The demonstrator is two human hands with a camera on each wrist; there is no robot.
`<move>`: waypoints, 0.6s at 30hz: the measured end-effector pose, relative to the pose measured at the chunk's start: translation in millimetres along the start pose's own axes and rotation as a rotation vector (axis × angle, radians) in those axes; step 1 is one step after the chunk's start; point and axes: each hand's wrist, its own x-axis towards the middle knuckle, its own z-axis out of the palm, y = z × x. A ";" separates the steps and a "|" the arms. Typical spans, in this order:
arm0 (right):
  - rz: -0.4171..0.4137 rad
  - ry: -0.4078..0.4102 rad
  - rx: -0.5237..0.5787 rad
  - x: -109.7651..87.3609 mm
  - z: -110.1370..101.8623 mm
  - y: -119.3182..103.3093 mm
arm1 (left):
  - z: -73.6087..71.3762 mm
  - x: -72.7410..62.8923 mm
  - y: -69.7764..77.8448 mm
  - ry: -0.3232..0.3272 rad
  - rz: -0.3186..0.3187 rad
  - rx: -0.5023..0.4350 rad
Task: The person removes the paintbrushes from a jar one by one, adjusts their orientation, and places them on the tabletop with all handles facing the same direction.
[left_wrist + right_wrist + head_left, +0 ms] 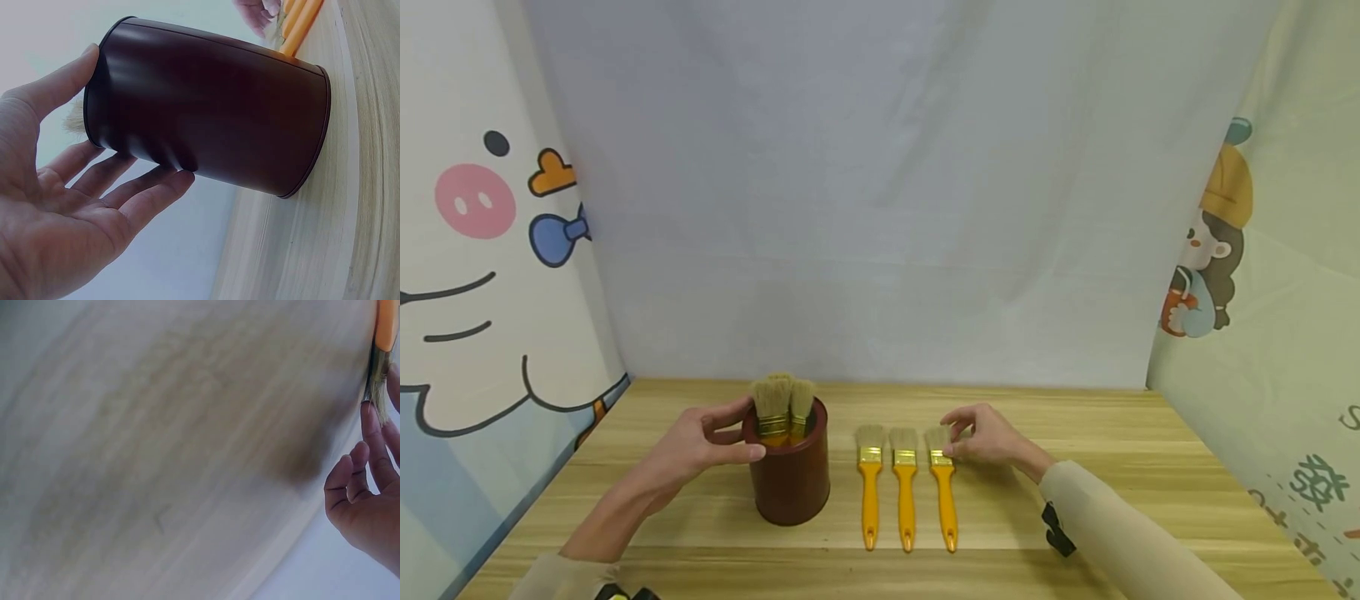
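Beige sleeves (1127,525) lie near; the left hand (688,454) grips the brown pot (792,483), the right hand (988,437) pinches the rightmost brush (947,504).

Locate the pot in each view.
Head: pot below centre, left of the midline.
Left wrist: sideways, large, upper middle.
Right wrist: not in it.
Shared landmark: right hand, in all three: right of centre in head, top edge in left wrist, right edge in right wrist.
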 end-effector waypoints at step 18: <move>0.035 0.021 0.030 -2.0 -3.1 -0.5 | 0.0 0.3 0.2 -0.004 -0.003 -0.005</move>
